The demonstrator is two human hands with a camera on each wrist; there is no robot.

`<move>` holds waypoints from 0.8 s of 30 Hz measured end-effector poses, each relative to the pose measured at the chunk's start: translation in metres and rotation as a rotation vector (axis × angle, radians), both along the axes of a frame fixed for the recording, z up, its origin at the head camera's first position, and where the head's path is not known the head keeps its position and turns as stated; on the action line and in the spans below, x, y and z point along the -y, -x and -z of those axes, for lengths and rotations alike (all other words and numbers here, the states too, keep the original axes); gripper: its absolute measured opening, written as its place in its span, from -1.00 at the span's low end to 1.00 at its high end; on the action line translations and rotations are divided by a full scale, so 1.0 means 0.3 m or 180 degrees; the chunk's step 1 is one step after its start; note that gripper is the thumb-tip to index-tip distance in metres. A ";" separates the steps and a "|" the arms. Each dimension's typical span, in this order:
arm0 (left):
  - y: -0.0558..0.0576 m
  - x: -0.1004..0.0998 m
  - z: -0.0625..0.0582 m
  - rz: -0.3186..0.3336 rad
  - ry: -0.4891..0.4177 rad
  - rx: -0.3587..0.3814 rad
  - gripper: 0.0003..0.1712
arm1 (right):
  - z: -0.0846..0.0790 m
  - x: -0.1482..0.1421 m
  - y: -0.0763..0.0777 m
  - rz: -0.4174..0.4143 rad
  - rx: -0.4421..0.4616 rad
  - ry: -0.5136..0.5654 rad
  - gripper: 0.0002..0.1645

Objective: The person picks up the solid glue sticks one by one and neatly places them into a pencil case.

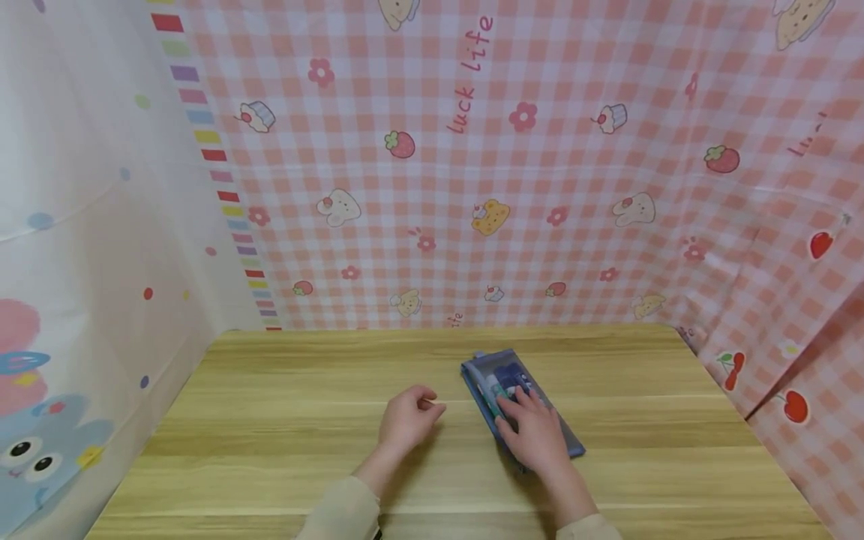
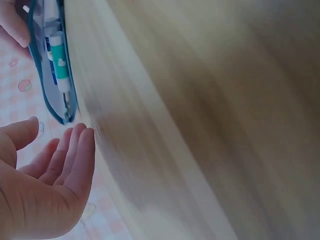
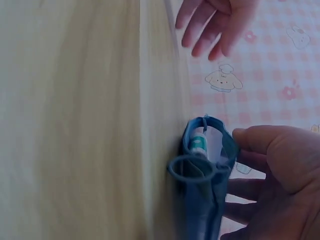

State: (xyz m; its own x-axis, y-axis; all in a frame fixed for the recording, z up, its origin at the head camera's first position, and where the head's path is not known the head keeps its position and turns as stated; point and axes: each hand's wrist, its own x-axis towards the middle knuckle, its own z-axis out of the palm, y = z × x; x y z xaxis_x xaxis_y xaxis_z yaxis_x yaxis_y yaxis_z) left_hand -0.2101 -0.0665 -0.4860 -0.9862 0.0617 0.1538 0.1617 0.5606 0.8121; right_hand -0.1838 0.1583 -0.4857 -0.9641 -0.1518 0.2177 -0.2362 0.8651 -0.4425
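Observation:
A blue pencil case (image 1: 514, 358) with a see-through top lies slanted on the table, right of the middle. Its near side gapes in the right wrist view, where a blue loop (image 3: 192, 180) sticks out. Inside show a tube with a green-and-white label (image 2: 59, 57) and dark blue items. My right hand (image 1: 538, 436) rests on the case with fingers spread, thumb (image 3: 255, 139) at the opening's rim. To the left, my left hand (image 1: 407, 421) hovers close over the table, fingers loosely bent, holding nothing; its fingertips point toward the case.
The wood-grain table (image 1: 283, 435) reaches back to a pink checked cloth (image 1: 432, 180) printed with cartoon animals and fruit. A white cloth (image 1: 101, 187) hangs at the left, and more checked cloth lines the right side.

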 end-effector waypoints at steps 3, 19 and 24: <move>-0.007 0.035 0.001 0.0014 0.0228 -0.0109 -0.76 | -0.013 -0.015 0.008 -0.0116 -0.0034 -0.0149 -0.60; -0.043 0.208 -0.005 0.0047 0.0824 -0.0332 -0.70 | -0.041 -0.129 0.035 -0.0437 -0.0448 -0.0346 -0.57; -0.040 0.259 -0.001 -0.0068 0.1125 -0.0539 -0.58 | -0.042 -0.179 0.039 -0.0284 -0.0709 -0.0402 -0.50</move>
State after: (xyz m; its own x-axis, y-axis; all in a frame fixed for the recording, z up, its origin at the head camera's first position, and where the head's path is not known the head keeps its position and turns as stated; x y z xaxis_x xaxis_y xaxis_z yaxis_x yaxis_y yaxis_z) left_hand -0.1981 -0.1442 -0.4856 -0.9503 0.1195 0.2873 0.2619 0.8057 0.5312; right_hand -0.1956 0.2120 -0.4730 -0.8762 -0.2735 0.3968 -0.3934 0.8815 -0.2610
